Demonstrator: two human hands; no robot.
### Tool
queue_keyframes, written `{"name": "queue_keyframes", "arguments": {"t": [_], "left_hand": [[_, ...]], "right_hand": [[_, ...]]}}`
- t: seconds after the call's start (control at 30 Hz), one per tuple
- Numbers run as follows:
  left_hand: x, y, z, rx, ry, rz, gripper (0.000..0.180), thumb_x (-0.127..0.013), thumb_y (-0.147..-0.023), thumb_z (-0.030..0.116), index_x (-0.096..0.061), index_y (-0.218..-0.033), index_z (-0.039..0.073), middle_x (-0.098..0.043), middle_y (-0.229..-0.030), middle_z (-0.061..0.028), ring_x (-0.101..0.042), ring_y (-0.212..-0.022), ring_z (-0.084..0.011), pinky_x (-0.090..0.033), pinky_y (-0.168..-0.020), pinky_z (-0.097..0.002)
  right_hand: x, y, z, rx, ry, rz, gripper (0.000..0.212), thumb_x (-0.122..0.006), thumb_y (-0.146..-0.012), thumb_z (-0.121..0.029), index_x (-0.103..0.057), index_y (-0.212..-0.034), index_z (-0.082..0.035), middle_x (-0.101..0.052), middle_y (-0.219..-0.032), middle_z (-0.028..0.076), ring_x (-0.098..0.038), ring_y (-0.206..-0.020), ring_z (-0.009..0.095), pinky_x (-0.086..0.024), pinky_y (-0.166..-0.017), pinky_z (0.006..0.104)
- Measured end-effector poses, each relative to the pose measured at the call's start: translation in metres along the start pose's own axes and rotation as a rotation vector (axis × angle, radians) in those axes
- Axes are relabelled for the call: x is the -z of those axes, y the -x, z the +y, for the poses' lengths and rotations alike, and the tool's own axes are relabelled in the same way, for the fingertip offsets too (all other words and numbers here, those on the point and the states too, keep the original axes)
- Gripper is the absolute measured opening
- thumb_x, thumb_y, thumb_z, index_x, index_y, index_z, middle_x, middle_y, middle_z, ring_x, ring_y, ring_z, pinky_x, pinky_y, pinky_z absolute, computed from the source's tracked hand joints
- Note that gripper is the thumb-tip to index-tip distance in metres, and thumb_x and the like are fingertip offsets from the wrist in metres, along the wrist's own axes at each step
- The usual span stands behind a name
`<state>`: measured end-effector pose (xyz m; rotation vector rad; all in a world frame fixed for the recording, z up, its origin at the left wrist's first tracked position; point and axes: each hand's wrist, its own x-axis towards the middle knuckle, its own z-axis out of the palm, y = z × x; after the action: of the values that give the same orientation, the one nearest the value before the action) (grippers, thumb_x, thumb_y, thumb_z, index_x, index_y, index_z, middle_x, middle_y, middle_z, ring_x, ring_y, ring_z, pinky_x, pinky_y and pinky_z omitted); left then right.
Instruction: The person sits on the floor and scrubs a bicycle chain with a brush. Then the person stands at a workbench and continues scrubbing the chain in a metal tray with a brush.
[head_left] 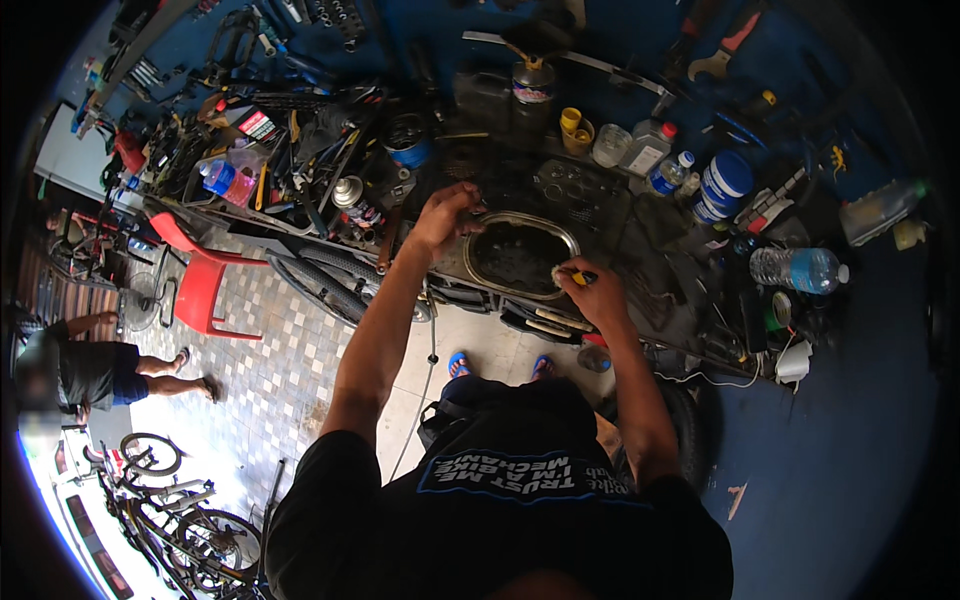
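While both forearms reach up over the worktop (640, 225), it's the oval metal tray (545, 222) that takes centre stage, lying on the front part of the surface with its pale rim catching the light and a dark pool inside. On its left side, the left hand (445, 222) hangs at the rim, fingers bent inward; whether they pinch anything, I cannot tell, as the tips blur into the dark. Over to the lower right edge, and the right hand (592, 295) is closed around a small yellow-and-black tool (584, 278), its pale end right by the rim, its exact kind too small to make out. So the hands are well apart, one on either side of the tray!

Look left along the worktop: a spray can (356, 202) stands near the left forearm, with a blue tub (407, 145) behind it. At the back, yellow cups (573, 128) sit near a clear bottle with a red cap (648, 148), and farther right come a blue-and-white tub (722, 187) and a clear plastic bottle with a blue band (798, 270), lying on its side. Down on the floor, a red chair (207, 285) stands off to the left, with a person (95, 370) beyond and bicycles (205, 540) at lower left.
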<state>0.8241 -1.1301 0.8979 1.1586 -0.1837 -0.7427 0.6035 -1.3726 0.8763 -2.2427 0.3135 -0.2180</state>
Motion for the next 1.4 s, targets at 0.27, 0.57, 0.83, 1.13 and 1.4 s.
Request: {"name": "queue_keyframes", "arguments": {"t": [0.27,0.57,0.83,1.13,1.4], "left_hand": [[-0.031,0.01,-0.052,0.073,0.051,-0.195,0.027,-0.063,-0.101,0.011,-0.06,-0.126,0.001,-0.072,-0.121,-0.0143,-0.072,-0.112,-0.0302,-0.06,-0.088,-0.0429],[-0.031,0.012,-0.119,-0.58,-1.263,-0.008,0.018,-0.074,-0.085,0.01,-0.072,-0.102,0.005,-0.067,-0.113,-0.019,-0.063,-0.113,-0.0424,-0.054,-0.099,-0.0494],[-0.02,0.008,-0.116,-0.577,-1.327,-0.046,0.018,-0.077,-0.086,0.014,-0.078,-0.102,0.007,-0.071,-0.114,-0.0162,-0.067,-0.109,-0.0399,-0.056,-0.095,-0.0472],[-0.017,0.005,-0.103,0.011,-0.239,0.167,0.033,-0.064,-0.098,0.009,-0.065,-0.13,0.0,-0.074,-0.117,-0.0165,-0.077,-0.098,-0.0285,-0.064,-0.079,-0.037],[-0.037,0.018,-0.108,-0.018,-0.171,0.142,0.042,-0.059,-0.1,0.003,-0.056,-0.141,-0.007,-0.071,-0.123,-0.0217,-0.074,-0.109,-0.0304,-0.065,-0.089,-0.0387]], "right_hand": [[0.004,-0.005,0.004,0.037,-0.006,0.08,0.021,-0.079,-0.094,-0.024,-0.077,-0.11,-0.011,-0.078,-0.1,0.012,-0.076,-0.092,0.031,-0.057,-0.077,0.0369],[-0.003,-0.008,-0.002,0.042,-0.029,0.032,0.019,-0.078,-0.094,-0.021,-0.077,-0.111,-0.012,-0.074,-0.102,0.013,-0.074,-0.094,0.033,-0.057,-0.08,0.0395],[-0.01,-0.013,0.002,0.119,-0.066,0.092,0.023,-0.077,-0.094,-0.024,-0.075,-0.115,-0.013,-0.073,-0.1,0.015,-0.073,-0.094,0.036,-0.057,-0.079,0.0424],[0.005,-0.016,-0.007,-0.002,0.239,-0.053,0.028,-0.078,-0.092,-0.034,-0.066,-0.099,-0.009,-0.073,-0.088,0.014,-0.071,-0.082,0.04,-0.057,-0.074,0.0466],[-0.029,-0.04,-0.044,-0.168,-0.666,-0.055,0.028,-0.071,-0.102,-0.032,-0.073,-0.103,-0.004,-0.071,-0.081,0.003,-0.066,-0.072,0.009,-0.052,-0.066,0.0279]]}}
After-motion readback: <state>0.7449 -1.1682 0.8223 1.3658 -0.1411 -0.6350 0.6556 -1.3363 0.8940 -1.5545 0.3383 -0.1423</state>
